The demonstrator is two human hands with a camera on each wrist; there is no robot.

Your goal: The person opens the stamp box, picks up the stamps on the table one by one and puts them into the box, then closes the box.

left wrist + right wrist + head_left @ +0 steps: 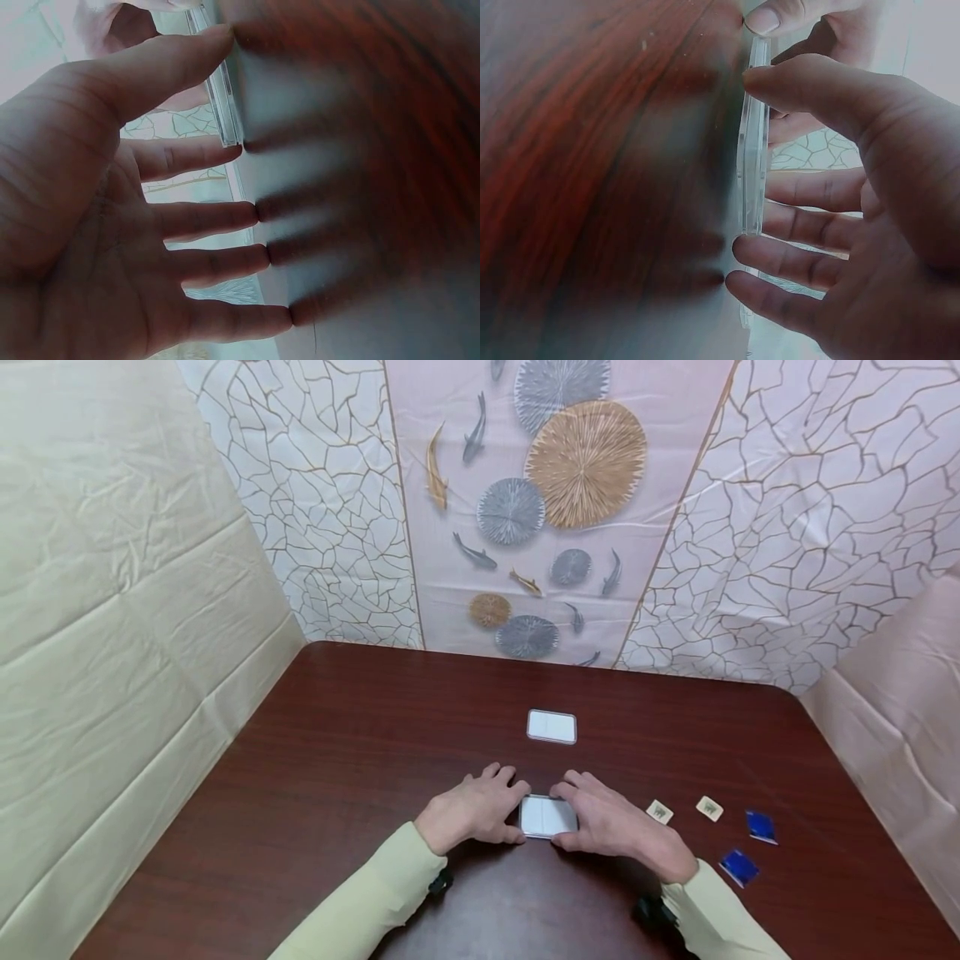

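A flat, clear-edged plastic case (548,817) with a white face lies on the table in front of me. My left hand (476,806) holds its left end, thumb at the near corner and index finger at the far corner. In the left wrist view, the other left fingertips (279,319) touch the tabletop. My right hand (611,818) grips the case's right part between the thumb on the near edge and fingers at the far edge. From the right wrist, the case (753,150) shows edge-on as clear layers.
A second similar white case (551,727) lies farther back. Right of my right hand are two small cream square tiles (659,812) with dark prints and two blue packets (739,867). Cloth walls (337,527) stand along the sides and back of the brown table (360,727).
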